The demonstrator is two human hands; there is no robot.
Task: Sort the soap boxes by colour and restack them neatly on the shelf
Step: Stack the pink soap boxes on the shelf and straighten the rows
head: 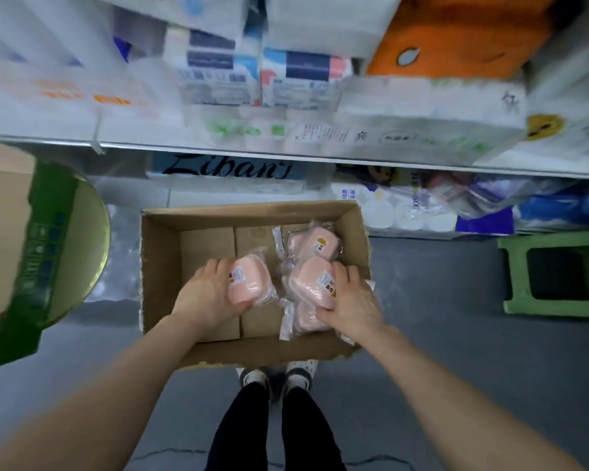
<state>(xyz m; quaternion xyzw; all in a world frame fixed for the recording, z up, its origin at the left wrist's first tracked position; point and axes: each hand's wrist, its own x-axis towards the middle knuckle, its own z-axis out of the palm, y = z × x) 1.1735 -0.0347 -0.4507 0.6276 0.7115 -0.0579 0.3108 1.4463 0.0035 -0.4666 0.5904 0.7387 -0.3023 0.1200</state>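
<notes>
While the person stands over an open cardboard carton (160, 266) on the grey floor (439, 334), both bare arms reach down into it. The left hand (204, 297) grips a pink soap box (249, 283) sealed in clear film, its fingers curled round the box's left side and its thumb at the near edge; this box sits at about the middle of the carton, its label facing up. The right hand (351, 300) holds a second pink soap box (312, 283) close to the carton's right wall, its fingers curled over the box's right edge. A third pink box (315, 244) lies towards the far right corner, just beyond the second and touching or nearly touching it. A fourth pink box (306, 321) lies partly under the second, towards the near edge. The carton's left half shows bare cardboard. Beyond the far edge runs the front lip of a shelf (286, 154) loaded with white tissue packs (422, 110) and an orange pack (456, 35); more wrapped rolls sit below the lip. A green stool (555, 273) stands to the right, well apart from the carton, and a larger carton with green print (4, 232) is at the left. The person's shoes (252, 377) show just behind the near edge.
</notes>
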